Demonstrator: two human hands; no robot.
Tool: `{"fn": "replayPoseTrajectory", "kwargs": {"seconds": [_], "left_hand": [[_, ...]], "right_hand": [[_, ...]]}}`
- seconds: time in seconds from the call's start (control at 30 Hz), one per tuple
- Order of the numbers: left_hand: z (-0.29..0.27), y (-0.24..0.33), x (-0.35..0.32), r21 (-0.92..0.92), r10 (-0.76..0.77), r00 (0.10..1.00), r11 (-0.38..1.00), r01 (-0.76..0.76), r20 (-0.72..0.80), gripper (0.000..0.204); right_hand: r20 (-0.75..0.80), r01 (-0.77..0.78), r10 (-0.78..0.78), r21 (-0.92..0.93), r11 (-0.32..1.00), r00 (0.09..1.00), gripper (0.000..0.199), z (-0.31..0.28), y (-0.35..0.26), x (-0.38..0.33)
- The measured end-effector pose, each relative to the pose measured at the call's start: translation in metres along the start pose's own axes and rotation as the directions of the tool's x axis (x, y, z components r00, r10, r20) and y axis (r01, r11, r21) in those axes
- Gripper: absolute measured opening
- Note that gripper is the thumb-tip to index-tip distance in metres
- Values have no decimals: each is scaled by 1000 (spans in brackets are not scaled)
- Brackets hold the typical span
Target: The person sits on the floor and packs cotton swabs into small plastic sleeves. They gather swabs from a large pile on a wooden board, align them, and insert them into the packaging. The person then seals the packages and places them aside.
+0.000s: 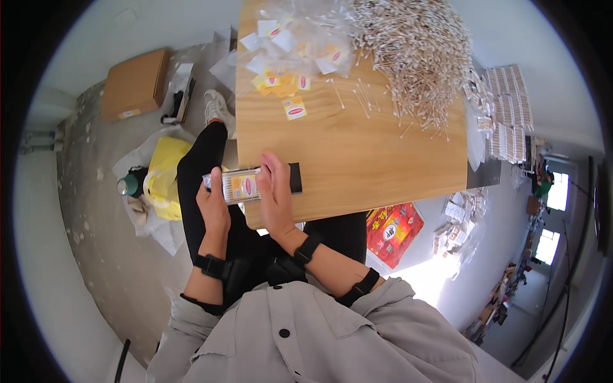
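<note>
A flat clear pack of cotton swabs [236, 185] with a yellow and white label lies level over the table's near left edge. My left hand [214, 203] grips its left end, thumb on top. My right hand [274, 199] is closed over the right end, its fingers bent across the pack. From under the right fingers a black flat piece [295, 178] sticks out over the wooden table [357, 150]; how it joins the pack is hidden. A single label card [295, 108] lies on the table beyond my hands.
A big heap of loose cotton swabs [421, 57] covers the far right of the table. Clear bags with cards [300, 45] lie far left. On the floor are a yellow bag [167, 172], a cardboard box [135, 83] and a red package [394, 233]. Stacked swab packs [509, 108] stand right.
</note>
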State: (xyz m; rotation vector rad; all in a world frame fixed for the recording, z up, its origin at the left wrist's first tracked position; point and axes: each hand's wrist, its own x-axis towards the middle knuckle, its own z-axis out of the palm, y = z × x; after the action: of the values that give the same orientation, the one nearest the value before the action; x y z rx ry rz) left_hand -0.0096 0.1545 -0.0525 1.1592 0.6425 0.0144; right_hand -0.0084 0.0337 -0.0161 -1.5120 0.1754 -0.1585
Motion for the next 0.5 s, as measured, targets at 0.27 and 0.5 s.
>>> {"fn": "replayPoseTrajectory", "kwargs": {"seconds": [0.27,0.5], "left_hand": [[-36,39,-5,562,597,801,675,-478,-35,24],[62,72,-66,526,543,664,412,-744,513,21]], "right_hand": [[-282,-26,-321,-787,617,904,69,-152,-23,132],[-152,75,-377,-848,525,914,55,-194,-3,194]]}}
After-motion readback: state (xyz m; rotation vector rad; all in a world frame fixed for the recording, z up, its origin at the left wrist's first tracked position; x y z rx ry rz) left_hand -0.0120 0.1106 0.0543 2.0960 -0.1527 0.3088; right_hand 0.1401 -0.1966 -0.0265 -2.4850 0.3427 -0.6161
